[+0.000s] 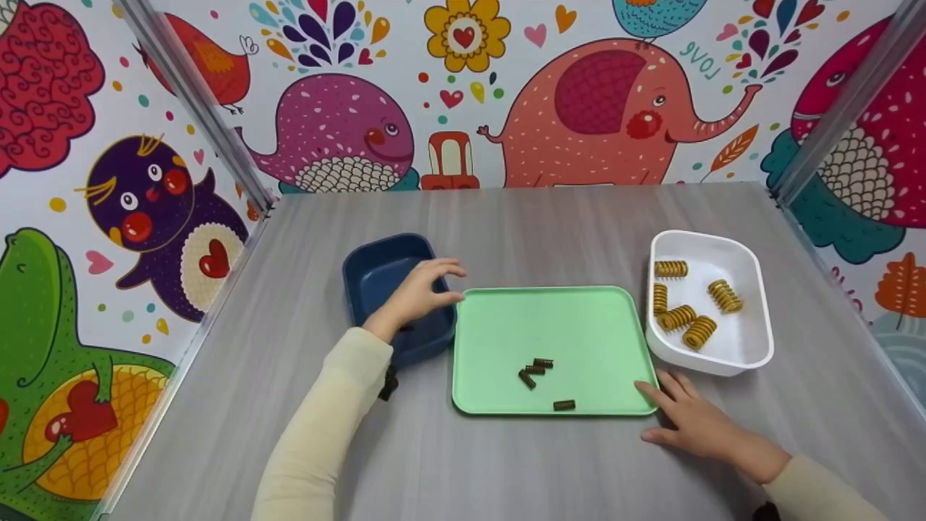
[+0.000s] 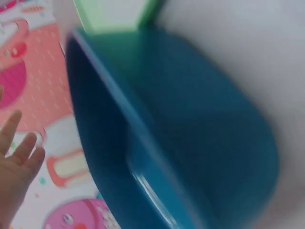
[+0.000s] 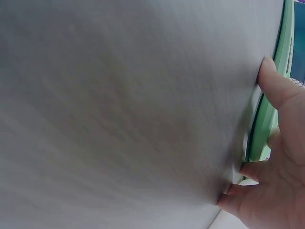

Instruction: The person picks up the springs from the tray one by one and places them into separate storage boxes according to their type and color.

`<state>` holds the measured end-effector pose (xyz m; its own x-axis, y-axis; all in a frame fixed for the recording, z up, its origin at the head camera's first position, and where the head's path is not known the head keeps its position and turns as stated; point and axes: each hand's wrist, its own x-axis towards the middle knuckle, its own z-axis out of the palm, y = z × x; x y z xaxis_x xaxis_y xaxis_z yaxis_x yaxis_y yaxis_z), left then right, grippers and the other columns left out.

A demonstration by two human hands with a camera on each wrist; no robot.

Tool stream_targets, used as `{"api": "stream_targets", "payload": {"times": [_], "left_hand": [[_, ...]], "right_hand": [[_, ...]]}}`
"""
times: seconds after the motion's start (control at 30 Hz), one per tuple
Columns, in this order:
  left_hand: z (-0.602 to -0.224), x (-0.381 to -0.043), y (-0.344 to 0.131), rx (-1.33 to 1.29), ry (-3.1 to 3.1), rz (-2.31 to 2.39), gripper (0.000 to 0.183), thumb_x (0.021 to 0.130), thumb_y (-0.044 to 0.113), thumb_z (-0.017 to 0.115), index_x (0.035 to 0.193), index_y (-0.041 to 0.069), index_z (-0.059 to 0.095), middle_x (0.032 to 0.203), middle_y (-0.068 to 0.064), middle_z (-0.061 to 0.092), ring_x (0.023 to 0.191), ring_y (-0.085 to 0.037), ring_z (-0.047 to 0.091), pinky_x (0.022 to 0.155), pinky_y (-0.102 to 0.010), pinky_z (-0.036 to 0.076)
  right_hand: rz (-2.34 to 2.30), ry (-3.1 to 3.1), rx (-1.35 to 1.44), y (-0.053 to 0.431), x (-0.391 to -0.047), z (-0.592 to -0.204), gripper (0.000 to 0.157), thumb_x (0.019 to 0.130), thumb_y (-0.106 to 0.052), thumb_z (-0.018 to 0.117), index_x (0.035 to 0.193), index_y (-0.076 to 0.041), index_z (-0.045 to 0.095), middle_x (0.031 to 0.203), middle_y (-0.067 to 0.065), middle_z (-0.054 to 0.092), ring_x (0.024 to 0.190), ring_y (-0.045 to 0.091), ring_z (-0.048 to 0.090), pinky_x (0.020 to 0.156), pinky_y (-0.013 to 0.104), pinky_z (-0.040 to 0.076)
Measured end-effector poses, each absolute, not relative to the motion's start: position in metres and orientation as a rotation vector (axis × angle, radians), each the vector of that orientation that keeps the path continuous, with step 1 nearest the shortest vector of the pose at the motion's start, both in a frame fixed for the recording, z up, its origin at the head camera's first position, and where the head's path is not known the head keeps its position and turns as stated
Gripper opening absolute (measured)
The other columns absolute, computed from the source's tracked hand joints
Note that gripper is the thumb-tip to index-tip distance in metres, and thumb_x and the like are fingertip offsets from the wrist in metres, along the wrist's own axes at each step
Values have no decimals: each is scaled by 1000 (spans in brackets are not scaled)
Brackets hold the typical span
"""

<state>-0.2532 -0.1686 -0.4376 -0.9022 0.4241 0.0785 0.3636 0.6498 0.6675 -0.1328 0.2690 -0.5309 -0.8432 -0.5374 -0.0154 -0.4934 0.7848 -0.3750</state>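
Observation:
My left hand (image 1: 418, 291) is over the blue bin (image 1: 365, 278), its fingers extended and nothing visible between them. In the left wrist view its fingers (image 2: 21, 150) look relaxed, beside the bin's wall. A dark piece (image 1: 406, 328) shows inside that bin, half hidden by the wrist. Several small dark springs (image 1: 535, 370) lie on the green tray (image 1: 499, 325), one of them apart near the front rim. At the tray's front right corner rests my right hand (image 1: 698, 427), fingers spread; one fingertip is over the rim and the thumb touches the table (image 3: 128, 119).
To the right of the tray stands a white bin (image 1: 752, 340) with several larger gold springs (image 1: 699, 331). The blue bin adjoins the tray's left side. Cartoon-printed panels (image 1: 463, 101) wall the table's back and sides, with metal posts (image 1: 210, 108) at the corners.

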Motion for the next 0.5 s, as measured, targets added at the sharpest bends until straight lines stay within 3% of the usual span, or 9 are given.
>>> {"api": "stream_targets", "payload": {"times": [0.3, 0.5], "left_hand": [[-450, -230, -119, 925, 2713, 1082, 44, 83, 25, 67, 124, 10, 57, 141, -11, 38, 132, -31, 26, 103, -50, 29], [-469, -219, -93, 1025, 2717, 1021, 39, 84, 26, 67, 119, 11, 61, 137, -11, 43, 129, -29, 31, 104, -47, 29]], "right_hand": [[-536, 2849, -822, 268, -134, -530, 73, 76, -50, 66, 130, -4, 47, 133, 33, 35, 119, 56, 31, 90, 61, 36], [-547, 2842, -809, 268, -133, -530, 73, 76, -49, 66, 131, -4, 47, 134, 33, 34, 120, 56, 30, 90, 61, 35]]}}
